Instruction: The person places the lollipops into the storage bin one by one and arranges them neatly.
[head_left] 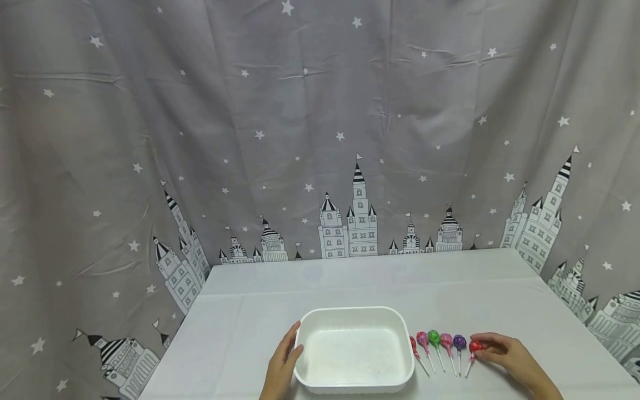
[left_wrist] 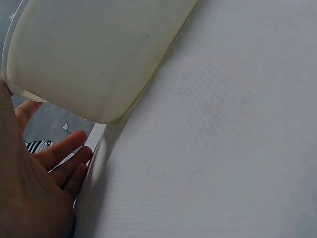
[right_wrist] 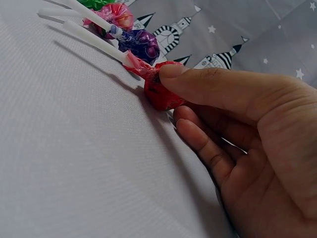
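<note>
A white plastic tub (head_left: 354, 386) stands on the table. My left hand (head_left: 284, 364) holds its left rim by the thumb and index finger; in the left wrist view the other fingers spread beside the tub wall (left_wrist: 99, 59). My right hand (head_left: 510, 355) pinches the wrapped head of a red lollipop (head_left: 475, 346), the rightmost of a row. In the right wrist view the thumb lies on the red wrapper (right_wrist: 161, 96), and the white stick points away from the hand. Just left of it lies a purple lollipop (head_left: 459, 342).
Further left in the row are a pink lollipop (head_left: 446, 340), a green lollipop (head_left: 434, 338), a magenta-pink lollipop (head_left: 423, 339) and another red lollipop (head_left: 413, 345) close to the tub's right side. A white cloth covers the table (head_left: 240, 316). Behind hangs a grey curtain (head_left: 320, 111) printed with castles and stars.
</note>
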A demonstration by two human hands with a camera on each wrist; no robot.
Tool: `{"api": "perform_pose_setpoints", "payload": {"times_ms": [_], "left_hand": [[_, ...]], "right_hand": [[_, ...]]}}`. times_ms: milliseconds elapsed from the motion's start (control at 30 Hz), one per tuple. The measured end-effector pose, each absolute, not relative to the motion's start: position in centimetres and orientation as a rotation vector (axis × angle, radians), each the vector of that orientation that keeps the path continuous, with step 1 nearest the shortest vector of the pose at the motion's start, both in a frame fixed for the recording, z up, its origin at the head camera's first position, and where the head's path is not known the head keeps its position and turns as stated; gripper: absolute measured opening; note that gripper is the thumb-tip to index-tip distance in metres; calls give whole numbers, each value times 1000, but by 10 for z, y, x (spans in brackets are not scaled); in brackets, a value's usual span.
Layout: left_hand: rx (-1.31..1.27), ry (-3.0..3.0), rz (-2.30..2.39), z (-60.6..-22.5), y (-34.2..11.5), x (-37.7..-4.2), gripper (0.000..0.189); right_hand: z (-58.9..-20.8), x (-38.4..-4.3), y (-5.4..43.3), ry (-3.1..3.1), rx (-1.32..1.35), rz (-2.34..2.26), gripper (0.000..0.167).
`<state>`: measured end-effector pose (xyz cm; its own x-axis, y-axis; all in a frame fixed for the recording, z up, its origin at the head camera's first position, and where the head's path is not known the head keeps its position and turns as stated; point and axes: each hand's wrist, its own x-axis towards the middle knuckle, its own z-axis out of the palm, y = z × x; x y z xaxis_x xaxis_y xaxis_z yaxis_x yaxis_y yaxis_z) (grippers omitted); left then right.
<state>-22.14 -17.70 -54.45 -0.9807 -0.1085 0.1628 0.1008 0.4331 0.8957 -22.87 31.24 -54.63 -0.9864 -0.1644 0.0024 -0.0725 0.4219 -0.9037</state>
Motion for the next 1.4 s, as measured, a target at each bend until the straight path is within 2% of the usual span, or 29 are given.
{"api": "perform_pose_setpoints", "payload": {"times_ms": [567,867,1400], "left_hand": [[8,-2500,-1551,-549,-178,-223,47],[-35,-2492,-1536,-546,-180,-219,45],[-34,-2478,-1581,-548,-181,-219,44]], "right_hand": [[-543,-226,311,2542,-163,-1642,47],[-541,-225,312,2523,-118,-1627,55],[-536,-221,312,2518,-125,-1556,52]]}}
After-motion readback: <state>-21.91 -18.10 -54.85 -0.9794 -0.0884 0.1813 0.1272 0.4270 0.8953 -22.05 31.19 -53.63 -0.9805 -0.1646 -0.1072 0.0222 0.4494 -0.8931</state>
